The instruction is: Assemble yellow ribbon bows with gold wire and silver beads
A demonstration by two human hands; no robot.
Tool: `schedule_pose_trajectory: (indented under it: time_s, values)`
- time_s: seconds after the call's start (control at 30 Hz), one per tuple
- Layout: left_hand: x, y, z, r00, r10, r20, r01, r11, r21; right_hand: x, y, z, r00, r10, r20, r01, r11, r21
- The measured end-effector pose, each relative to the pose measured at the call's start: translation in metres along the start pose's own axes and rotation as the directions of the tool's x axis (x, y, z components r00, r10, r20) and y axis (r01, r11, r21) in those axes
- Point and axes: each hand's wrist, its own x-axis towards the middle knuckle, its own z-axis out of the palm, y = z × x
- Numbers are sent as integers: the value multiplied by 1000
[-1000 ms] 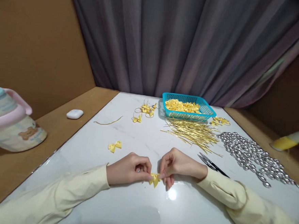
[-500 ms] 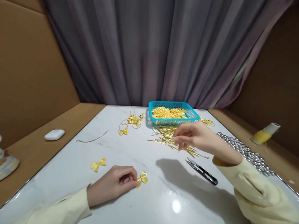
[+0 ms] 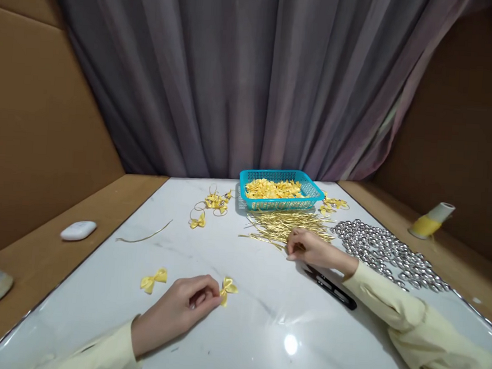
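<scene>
Thumb and forefinger of my left hand (image 3: 182, 306) are closed on the edge of a yellow satin bow (image 3: 227, 290), which rests on the white table. Just left of that hand lies another yellow bow (image 3: 154, 280). My right hand (image 3: 315, 249) is at the near edge of a pile of thin gold cords (image 3: 285, 225). Its fingertips are pinched together low over the table; whether a strand is between them I cannot make out. Close below that hand lie black thread snips (image 3: 331, 287), their blades partly hidden by it.
A blue basket (image 3: 280, 204) of yellow bows stands at the back. Bows on gold loops (image 3: 216, 201) lie left of it, more bows (image 3: 334, 203) on its right. Silver bells or beads (image 3: 387, 251) spread at right. A single cord (image 3: 145, 236), white case (image 3: 78, 230) and thread spool (image 3: 432, 221) lie outward.
My right hand has come down from above the table to the near edge of the gold cords. My left hand keeps its pinch on the bow. The view has shifted slightly.
</scene>
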Motion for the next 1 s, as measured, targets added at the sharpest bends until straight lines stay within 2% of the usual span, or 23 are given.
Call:
schedule_pose_trajectory:
  time_s: [0.23,0.4,0.63,0.77,1.0]
  values:
    - [-2,-4,1,1000,-4,18,4,1000,-1,1,-2,-5,1000,22,-22,-20,997,79]
    - [-2,-5,1,1000,-6,25,6,1000,-16,2,-7,-13,995,102,-23,-99,988,119]
    - [-3,-5,1,1000,-11,24,11,999,-32,-4,-13,17,968,209,-138,-205,978,36]
    - [-4,-4,1,1000,-6,22,7,998,-56,-5,-14,26,961,231,-151,-222,972,73]
    - [-2,-4,0,999,-28,37,32,993,-110,-1,-11,4,978,207,-37,-187,935,302]
